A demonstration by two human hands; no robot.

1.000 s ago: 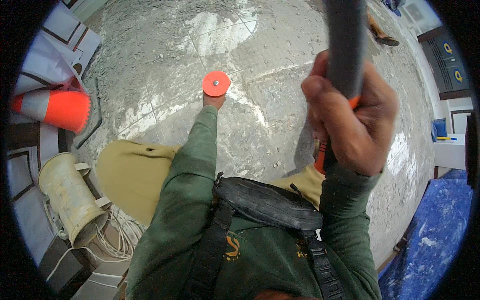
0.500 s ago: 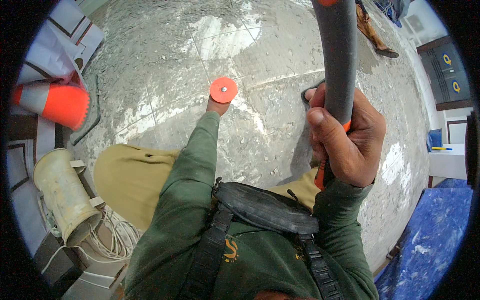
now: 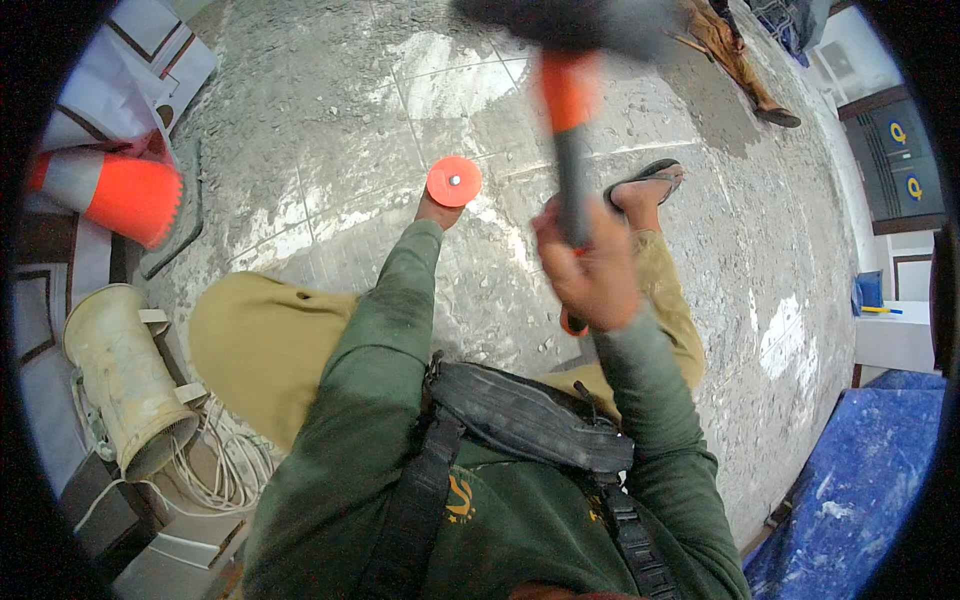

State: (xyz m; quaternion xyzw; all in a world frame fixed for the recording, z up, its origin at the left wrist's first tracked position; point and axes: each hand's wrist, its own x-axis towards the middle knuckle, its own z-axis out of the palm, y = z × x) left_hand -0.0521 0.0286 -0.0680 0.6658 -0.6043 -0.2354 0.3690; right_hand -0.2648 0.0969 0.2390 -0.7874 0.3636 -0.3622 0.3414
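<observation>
My left hand (image 3: 438, 213) grips a chisel under its round orange guard (image 3: 441, 190). Only the guard and the pale metal striking end show from above; the shaft and most of the fingers are hidden beneath. My right hand (image 3: 603, 272), smeared by motion, is wrapped round the grey and orange handle of a hammer (image 3: 572, 165). Its dark, blurred head is at the top of the view, beyond and to the right of the chisel. The hammer is raised and apart from the chisel.
Rubble and white patches mark the rough grey floor (image 3: 360, 190). An orange cone (image 3: 130, 200), a cream cylindrical blower (image 3: 125, 375) and coiled cable (image 3: 225, 470) lie left. A blue sheet (image 3: 850, 490) is right. Another person's leg (image 3: 750, 75) shows far right.
My right hand has swung left and down with the hammer, and the hammer's head has come into view. My left hand and the chisel stay nearly in place.
</observation>
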